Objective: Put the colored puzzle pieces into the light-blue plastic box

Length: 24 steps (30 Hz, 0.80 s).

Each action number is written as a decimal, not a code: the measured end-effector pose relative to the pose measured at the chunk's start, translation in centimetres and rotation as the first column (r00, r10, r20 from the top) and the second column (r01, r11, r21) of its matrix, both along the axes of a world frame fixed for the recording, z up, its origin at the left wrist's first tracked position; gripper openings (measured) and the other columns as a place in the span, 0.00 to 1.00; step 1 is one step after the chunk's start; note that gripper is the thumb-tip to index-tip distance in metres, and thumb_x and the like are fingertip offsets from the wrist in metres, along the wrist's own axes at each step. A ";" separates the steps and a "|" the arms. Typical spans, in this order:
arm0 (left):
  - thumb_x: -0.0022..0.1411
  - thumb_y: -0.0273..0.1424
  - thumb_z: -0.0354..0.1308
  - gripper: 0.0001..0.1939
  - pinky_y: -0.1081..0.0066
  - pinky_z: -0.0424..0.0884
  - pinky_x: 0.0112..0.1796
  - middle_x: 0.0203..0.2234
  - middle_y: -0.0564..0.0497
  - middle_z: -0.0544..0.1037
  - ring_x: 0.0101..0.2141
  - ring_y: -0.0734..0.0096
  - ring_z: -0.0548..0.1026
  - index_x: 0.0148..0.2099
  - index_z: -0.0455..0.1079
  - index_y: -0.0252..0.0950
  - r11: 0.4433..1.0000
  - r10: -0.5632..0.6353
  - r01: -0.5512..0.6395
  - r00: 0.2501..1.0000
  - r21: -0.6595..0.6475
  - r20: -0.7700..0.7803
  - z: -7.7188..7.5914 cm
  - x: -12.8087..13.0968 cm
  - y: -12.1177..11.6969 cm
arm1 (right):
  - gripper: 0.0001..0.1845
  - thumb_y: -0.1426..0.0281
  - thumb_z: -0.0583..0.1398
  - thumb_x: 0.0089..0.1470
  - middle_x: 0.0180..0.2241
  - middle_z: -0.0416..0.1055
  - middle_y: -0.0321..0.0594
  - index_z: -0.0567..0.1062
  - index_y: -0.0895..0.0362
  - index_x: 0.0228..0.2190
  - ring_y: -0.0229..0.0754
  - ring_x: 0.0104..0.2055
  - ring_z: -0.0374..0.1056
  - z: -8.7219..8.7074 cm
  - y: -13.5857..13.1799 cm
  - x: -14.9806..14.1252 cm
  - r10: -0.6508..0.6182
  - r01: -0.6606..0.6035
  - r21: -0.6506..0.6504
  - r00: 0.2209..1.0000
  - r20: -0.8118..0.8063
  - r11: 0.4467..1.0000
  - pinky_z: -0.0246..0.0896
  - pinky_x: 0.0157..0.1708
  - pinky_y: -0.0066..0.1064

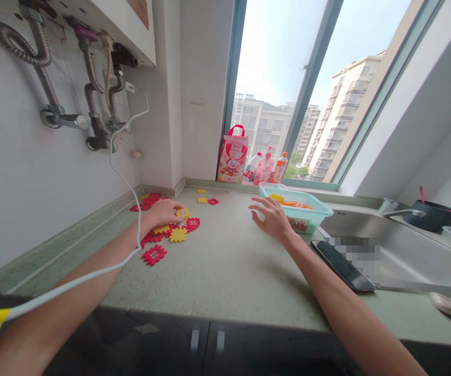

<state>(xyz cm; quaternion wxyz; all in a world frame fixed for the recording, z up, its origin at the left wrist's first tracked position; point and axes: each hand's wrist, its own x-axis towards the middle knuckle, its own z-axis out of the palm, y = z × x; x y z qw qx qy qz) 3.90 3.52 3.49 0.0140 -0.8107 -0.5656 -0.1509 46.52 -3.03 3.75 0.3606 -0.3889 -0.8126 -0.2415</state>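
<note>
On the desk (225, 261), well left of the teal basket (311, 211), the left hand (165, 211) is closing its grip on a yellow tile (182, 213), seemingly light, stiff, best pinched by its notched edges, while the right hand (272, 216) is hovering, fingers spread.

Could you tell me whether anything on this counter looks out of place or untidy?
Yes: red and yellow toy tiles lie scattered on the kitchen counter by the wall, under the left hand, while others sit in the teal basket near the right hand. A white cable dangles across the left arm.
</note>
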 end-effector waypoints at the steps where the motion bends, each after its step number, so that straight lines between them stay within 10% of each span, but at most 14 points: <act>1: 0.50 0.46 0.67 0.27 0.65 0.74 0.48 0.45 0.47 0.85 0.45 0.54 0.82 0.52 0.83 0.42 0.999 0.000 -0.001 1.000 0.033 0.010 0.3 0.2 -0.3 | 0.12 0.73 0.61 0.63 0.56 0.77 0.42 0.81 0.50 0.45 0.52 0.54 0.72 -0.1 -0.2 -0.5 0.023 -0.023 -0.015 1.000 0.002 1.000 0.66 0.57 0.50; 11: 0.51 0.41 0.73 0.42 0.60 0.65 0.60 0.44 0.52 0.86 0.51 0.57 0.80 0.67 0.67 0.42 0.827 -0.557 0.561 0.808 0.038 0.190 -0.7 8.2 -5.1 | 0.20 0.59 0.67 0.62 0.57 0.77 0.46 0.78 0.49 0.54 0.51 0.54 0.75 -3.0 -2.0 -7.0 0.384 -0.315 -0.408 0.918 0.096 0.857 0.69 0.56 0.45; 16: 0.53 0.46 0.74 0.34 0.62 0.65 0.57 0.45 0.53 0.86 0.52 0.57 0.78 0.60 0.71 0.44 0.812 -0.580 0.584 0.807 -0.001 0.112 -1.1 9.2 -5.8 | 0.13 0.64 0.67 0.62 0.44 0.82 0.41 0.81 0.49 0.48 0.47 0.47 0.77 -4.1 -1.5 -7.6 0.359 -0.312 -0.533 0.933 -0.016 0.786 0.71 0.50 0.38; 24: 0.56 0.46 0.74 0.23 0.68 0.69 0.49 0.43 0.51 0.84 0.45 0.62 0.79 0.49 0.77 0.41 0.808 -0.582 0.588 0.805 -0.036 0.114 -0.2 8.2 -5.9 | 0.14 0.69 0.69 0.58 0.49 0.81 0.41 0.80 0.50 0.47 0.47 0.52 0.76 -4.4 -1.7 -8.2 0.363 -0.360 -0.559 0.925 -0.111 0.747 0.69 0.55 0.39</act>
